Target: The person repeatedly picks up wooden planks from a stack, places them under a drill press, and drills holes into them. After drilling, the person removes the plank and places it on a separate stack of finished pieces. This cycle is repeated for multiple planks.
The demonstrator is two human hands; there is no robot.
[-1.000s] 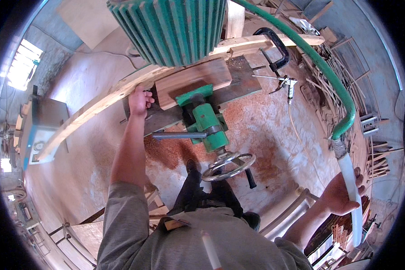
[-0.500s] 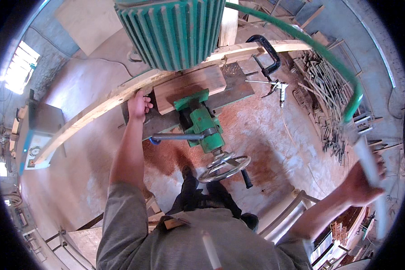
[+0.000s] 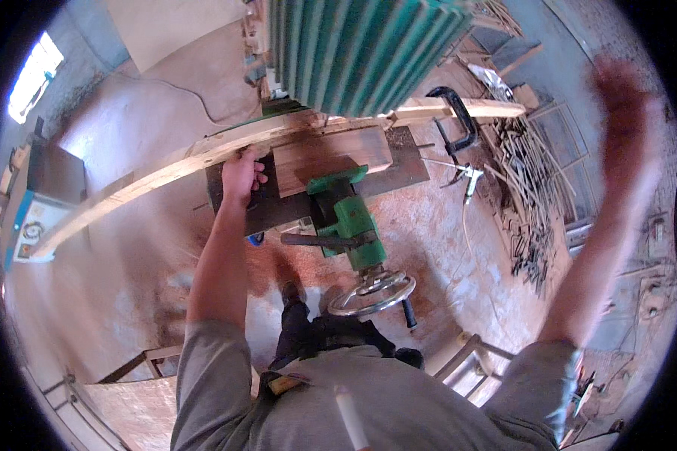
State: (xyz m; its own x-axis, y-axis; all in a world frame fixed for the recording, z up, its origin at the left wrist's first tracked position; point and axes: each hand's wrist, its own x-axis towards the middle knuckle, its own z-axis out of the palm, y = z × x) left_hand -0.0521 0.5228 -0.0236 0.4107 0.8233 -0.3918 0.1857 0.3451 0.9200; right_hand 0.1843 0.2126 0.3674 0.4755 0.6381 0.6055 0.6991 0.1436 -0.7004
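My left hand (image 3: 241, 177) is at the near edge of a long pale wooden beam (image 3: 162, 169), its fingers curled against the wood. A reddish-brown wooden block (image 3: 338, 156) lies between the beam and the green vise jaw (image 3: 337, 179) of a machine. Above the beam hangs the machine's ribbed green motor housing (image 3: 353, 56). My right hand (image 3: 620, 84) is raised at the far right, smeared by motion; its fingers and anything in them cannot be made out. A chrome handwheel (image 3: 374, 295) with a black handle sits below the vise.
A black C-clamp (image 3: 459, 120) grips the beam's right part. An air blow gun (image 3: 470, 177) hangs beside the machine table (image 3: 410, 169). Wood offcuts (image 3: 526, 195) are piled at right. A grey cabinet (image 3: 49, 195) stands at left. Reddish sawdust (image 3: 421, 225) covers the floor.
My right hand has swung up and away from lower right to upper right. The green curved bar and pale handle seen there before no longer show. My left hand stays at the beam.
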